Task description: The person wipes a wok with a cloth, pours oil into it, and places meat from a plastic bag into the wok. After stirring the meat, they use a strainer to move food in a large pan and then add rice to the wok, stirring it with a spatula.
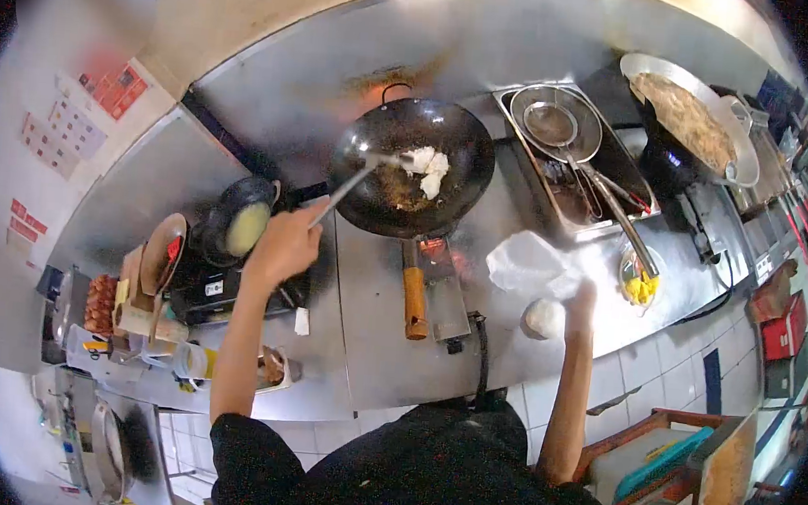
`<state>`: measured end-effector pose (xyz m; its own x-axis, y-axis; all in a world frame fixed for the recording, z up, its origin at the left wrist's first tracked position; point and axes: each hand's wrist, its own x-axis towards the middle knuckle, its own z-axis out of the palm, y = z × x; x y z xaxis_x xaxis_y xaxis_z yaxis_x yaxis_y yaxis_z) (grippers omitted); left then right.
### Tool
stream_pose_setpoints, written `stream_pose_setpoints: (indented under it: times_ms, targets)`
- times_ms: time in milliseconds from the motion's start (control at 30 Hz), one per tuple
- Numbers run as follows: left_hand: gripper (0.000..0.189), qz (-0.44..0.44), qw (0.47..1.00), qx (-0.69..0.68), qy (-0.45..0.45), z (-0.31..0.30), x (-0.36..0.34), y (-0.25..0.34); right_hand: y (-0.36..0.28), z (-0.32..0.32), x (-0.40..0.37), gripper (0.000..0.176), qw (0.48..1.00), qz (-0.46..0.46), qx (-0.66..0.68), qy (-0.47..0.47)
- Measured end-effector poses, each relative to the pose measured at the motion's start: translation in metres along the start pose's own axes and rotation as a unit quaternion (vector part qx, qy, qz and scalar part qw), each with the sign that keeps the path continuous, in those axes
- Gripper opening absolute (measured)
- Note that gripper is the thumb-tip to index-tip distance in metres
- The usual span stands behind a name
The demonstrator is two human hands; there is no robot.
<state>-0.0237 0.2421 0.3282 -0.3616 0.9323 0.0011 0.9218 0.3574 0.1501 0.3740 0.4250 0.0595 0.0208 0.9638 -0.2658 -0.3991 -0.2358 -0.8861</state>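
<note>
My left hand (pixel 287 245) is closed around the handle of a metal wok spatula (pixel 344 189), whose head reaches into the black wok (pixel 468 167). White clumps that look like rice (pixel 431 181) lie in the wok beside browned bits (pixel 400 188). At the right, my right hand (pixel 583 307) is by a crumpled white plastic bag (pixel 525 264); glare and blur hide its fingers, so I cannot make out whether it grips the bag. A rounded white bundle (pixel 544 319) sits just left of that hand. The wok's wooden handle (pixel 413 301) points toward me.
Strainers (pixel 549 123) rest over a metal tray (pixel 567 229) behind the bag. Yellow food fills a small bowl (pixel 641 288) at the right. A wide pan of brown liquid (pixel 685 123) stands beyond. Left of the wok are a small black pan (pixel 247 226) and a tray of eggs (pixel 101 305).
</note>
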Motion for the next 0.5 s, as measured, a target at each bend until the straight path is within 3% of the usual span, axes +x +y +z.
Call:
stream_pose_setpoints:
  times_ms: [133, 200, 233, 267, 300, 333, 433, 467, 500]
  targets:
    - [0.043, 0.061, 0.997, 0.029, 0.044, 0.01, 0.053, 0.003, 0.087, -0.057, 0.083, 0.029, 0.998, 0.023, -0.05, 0.022]
    - [0.043, 0.022, 0.993, 0.106, -0.042, 0.024, 0.078, 0.022, 0.107, -0.076, 0.113, 0.035, 0.989, -0.051, -0.133, -0.044]
    - [0.044, 0.01, 0.994, 0.076, -0.078, 0.036, 0.091, 0.02, 0.086, -0.082, 0.11, 0.041, 0.974, 0.005, -0.215, -0.064]
    - [0.045, -0.002, 0.992, 0.047, -0.116, 0.044, 0.102, 0.022, 0.093, -0.085, 0.104, 0.037, 0.971, -0.061, -0.229, 0.016]
    - [0.043, -0.086, 0.975, 0.019, -0.202, 0.025, 0.099, 0.055, 0.066, -0.067, 0.074, 0.033, 0.951, -0.141, -0.256, 0.097]
    - [0.043, -0.089, 0.973, 0.025, -0.21, 0.028, 0.104, 0.061, 0.023, -0.039, 0.03, 0.029, 0.917, -0.217, -0.286, 0.174]
    - [0.038, 0.018, 0.981, 0.12, -0.15, 0.048, 0.12, 0.063, 0.007, 0.001, -0.011, 0.023, 0.923, -0.21, -0.311, 0.084]
    - [0.036, 0.048, 0.982, 0.135, -0.127, 0.06, 0.123, 0.056, -0.014, 0.041, -0.043, 0.023, 0.962, -0.129, -0.243, 0.003]
    - [0.037, -0.033, 0.983, 0.08, -0.163, 0.051, 0.117, 0.062, -0.009, 0.066, -0.057, 0.027, 0.947, -0.141, -0.267, -0.107]
